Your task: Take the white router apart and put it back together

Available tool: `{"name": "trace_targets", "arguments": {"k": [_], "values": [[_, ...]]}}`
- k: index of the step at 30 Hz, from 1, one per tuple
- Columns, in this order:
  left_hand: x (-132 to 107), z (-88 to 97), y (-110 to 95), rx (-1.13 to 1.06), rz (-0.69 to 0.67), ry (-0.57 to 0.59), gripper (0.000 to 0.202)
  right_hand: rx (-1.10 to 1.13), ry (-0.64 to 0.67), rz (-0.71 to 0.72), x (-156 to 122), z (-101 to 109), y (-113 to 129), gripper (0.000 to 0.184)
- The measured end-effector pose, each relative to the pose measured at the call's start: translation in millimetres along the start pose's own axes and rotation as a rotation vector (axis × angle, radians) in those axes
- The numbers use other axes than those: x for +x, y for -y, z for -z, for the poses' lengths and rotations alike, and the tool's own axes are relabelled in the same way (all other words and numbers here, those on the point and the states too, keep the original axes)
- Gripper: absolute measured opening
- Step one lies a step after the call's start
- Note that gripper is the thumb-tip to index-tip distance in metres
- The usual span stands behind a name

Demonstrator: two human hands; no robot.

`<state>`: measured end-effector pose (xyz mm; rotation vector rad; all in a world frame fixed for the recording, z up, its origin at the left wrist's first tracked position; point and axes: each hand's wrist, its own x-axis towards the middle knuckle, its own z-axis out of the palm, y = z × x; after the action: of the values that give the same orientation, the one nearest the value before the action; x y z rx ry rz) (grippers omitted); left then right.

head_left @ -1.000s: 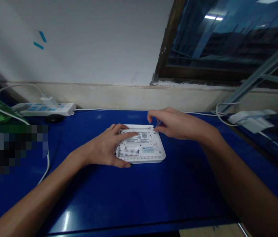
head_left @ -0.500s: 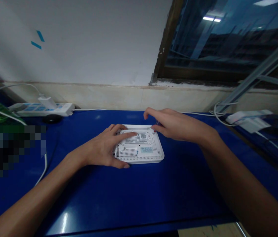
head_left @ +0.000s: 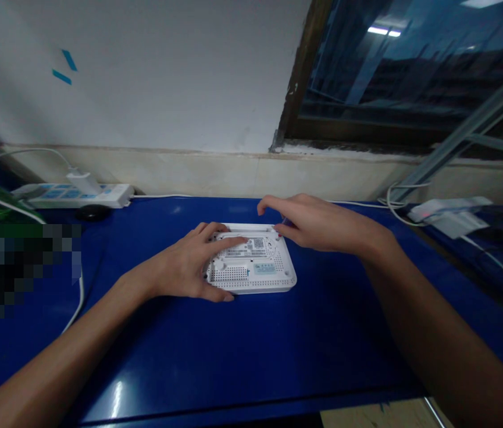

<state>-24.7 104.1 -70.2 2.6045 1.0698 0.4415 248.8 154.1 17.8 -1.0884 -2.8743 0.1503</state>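
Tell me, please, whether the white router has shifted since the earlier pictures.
No: the white router keeps its place relative to the power strip; only the view shifted.

This looks like an office or plain workroom: a glossy blue desktop point(head_left: 251, 356) runs along a painted wall, with a power strip point(head_left: 73, 195) at ten o'clock — and a dark, metal-framed window point(head_left: 412, 71) at one o'clock.

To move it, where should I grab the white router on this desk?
Best take the white router by its bare right edge, coming from the right: it lies flat, underside up, your left hand covers its left part, and your right hand is nearest that edge.
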Motion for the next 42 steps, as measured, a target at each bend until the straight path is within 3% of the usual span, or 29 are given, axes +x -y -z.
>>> {"name": "trace_targets", "arguments": {"k": [3, 7, 10, 14, 18, 26, 33, 37, 39, 42], "values": [[0.8, -0.1, -0.6, 0.003, 0.010, 0.008, 0.100, 0.012, 0.002, -0.003, -0.2, 0.0, -4.4, 0.036], [0.6, -0.4, -0.3, 0.022, 0.003, 0.014, 0.101, -0.074, -0.033, -0.123, 4.8, -3.9, -4.5, 0.025], [-0.1, -0.8, 0.2, 0.017, -0.009, 0.003, 0.100, -0.113, -0.039, -0.180, 6.9, -5.3, -1.9, 0.030], [-0.1, -0.5, 0.2, 0.001, 0.004, 0.009, 0.100, -0.064, -0.019, -0.093, 3.2, -2.3, -2.1, 0.024], [0.5, 0.1, -0.1, 0.003, 0.020, 0.030, 0.101, 0.003, 0.010, -0.036, -1.5, 1.8, -6.6, 0.039], [0.3, 0.1, -0.3, 0.009, 0.004, 0.022, 0.100, -0.155, -0.044, -0.170, 3.9, -2.6, -5.1, 0.026], [-0.4, -0.5, 0.9, 0.027, -0.009, 0.018, 0.100, -0.006, 0.006, 0.018, -2.0, 1.8, -6.1, 0.037], [-0.9, -0.8, 1.5, 0.035, -0.013, 0.021, 0.101, -0.092, -0.024, -0.086, 0.3, -0.2, -5.2, 0.025], [-0.9, -1.2, 1.6, 0.039, -0.014, 0.020, 0.101, -0.155, -0.041, -0.161, 2.2, -1.0, -3.6, 0.031], [-1.0, -1.4, 1.1, 0.036, -0.011, 0.020, 0.100, -0.155, -0.038, -0.128, 2.4, 0.1, -2.0, 0.032]]}}
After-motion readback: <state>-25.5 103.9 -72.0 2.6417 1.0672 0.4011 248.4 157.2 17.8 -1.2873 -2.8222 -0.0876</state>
